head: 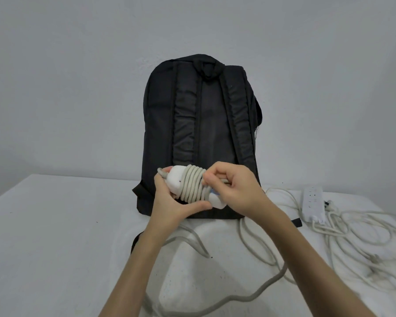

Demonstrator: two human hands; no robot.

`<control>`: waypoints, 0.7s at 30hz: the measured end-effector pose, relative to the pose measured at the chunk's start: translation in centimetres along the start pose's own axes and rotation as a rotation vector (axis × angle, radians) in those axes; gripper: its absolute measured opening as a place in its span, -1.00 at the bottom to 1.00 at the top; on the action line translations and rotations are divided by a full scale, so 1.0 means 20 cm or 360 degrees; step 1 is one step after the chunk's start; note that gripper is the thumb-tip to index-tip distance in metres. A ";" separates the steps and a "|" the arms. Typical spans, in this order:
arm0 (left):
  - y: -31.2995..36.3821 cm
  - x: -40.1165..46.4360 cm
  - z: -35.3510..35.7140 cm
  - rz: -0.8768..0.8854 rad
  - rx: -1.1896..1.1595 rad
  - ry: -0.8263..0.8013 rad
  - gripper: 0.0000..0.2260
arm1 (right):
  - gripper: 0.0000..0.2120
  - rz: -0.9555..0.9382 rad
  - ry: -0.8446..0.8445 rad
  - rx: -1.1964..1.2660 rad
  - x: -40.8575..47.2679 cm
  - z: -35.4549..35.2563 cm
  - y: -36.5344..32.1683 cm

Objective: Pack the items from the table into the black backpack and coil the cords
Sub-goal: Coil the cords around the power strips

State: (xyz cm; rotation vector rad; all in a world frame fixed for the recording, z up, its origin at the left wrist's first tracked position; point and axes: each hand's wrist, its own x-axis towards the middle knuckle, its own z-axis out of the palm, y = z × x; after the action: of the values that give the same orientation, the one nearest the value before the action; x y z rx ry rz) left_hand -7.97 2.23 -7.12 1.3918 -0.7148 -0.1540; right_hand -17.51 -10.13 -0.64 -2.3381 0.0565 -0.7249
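**Both hands hold a cord-wrapped white adapter in front of the upright backpack**

No brand, label or writing can be read on anything here; the markings on the power strip (312,203) are too small and blurred to make out.

The black backpack (201,138) stands upright on the white table (55,236) against a pale wall (78,65), its strap side facing the camera, the two padded shoulder straps running top to bottom. To its right lies the white power strip, long axis pointing away from the camera, and beside and in front of it sprawls a loose tangle of white cable (352,234). A thicker grey cord (256,291) trails across the table near the front edge, passing under the right forearm.

The white adapter (177,180) is held above the table, just in front of the backpack's lower part. Its long axis runs left to right, tilted down towards the right. Several turns of grey cord are wound tightly around its middle, and a short loop of cord sticks out at its left end.

The left hand (169,205) grips the adapter from below, thumb along the underside. The right hand (233,187) pinches the cord at the right edge of the winding, fingers curled over it and hiding that end of the adapter.
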 end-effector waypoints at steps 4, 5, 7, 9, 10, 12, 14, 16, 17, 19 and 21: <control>0.00 -0.01 0.02 0.0044 0.0262 0.0255 -0.04 | -0.92 0.0051 -0.0043 0.0273 -0.02 0.03 -0.03; 0.00 -0.01 0.02 0.0071 0.0315 0.0317 -0.06 | -0.92 0.0083 -0.0046 0.0414 -0.04 0.04 -0.03; 0.00 0.00 -0.01 0.0099 0.0384 0.0415 -0.05 | -0.87 0.0171 -0.0052 0.0723 -0.07 0.05 -0.03; 0.00 0.01 -0.05 0.0098 0.0372 0.0508 -0.05 | -0.85 0.0332 -0.0084 0.0938 -0.12 0.05 -0.02; 0.00 0.02 -0.08 0.0092 0.0352 0.0556 -0.06 | -0.85 0.0442 -0.0128 0.0964 -0.14 0.05 0.00; 0.00 0.03 -0.12 0.0075 0.0375 0.0592 -0.07 | -0.86 0.0615 -0.0290 0.0837 -0.19 0.03 0.04; 0.01 0.03 -0.13 0.0079 0.0446 0.0535 -0.08 | -0.81 0.0709 -0.0349 0.0569 -0.20 0.00 0.09; 0.01 0.02 -0.12 0.0098 0.0490 0.0449 -0.08 | -0.79 0.0652 -0.0124 0.0328 -0.18 -0.06 0.12; 0.01 0.01 -0.10 0.0099 0.0498 0.0400 -0.07 | -0.79 0.0581 0.0023 0.0214 -0.16 -0.10 0.11; 0.01 0.00 -0.07 0.0088 0.0457 0.0302 -0.07 | -0.78 0.0448 0.0297 -0.0066 -0.11 -0.17 0.12; 0.03 0.00 -0.05 0.0072 0.0341 0.0257 -0.11 | -0.78 0.0309 0.0471 -0.0278 -0.07 -0.19 0.13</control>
State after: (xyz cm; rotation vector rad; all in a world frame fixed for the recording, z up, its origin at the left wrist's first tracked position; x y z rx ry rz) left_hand -7.67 3.17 -6.65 1.5712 -0.6410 0.0725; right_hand -20.23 -14.16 -0.60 -2.3264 0.4882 -0.9939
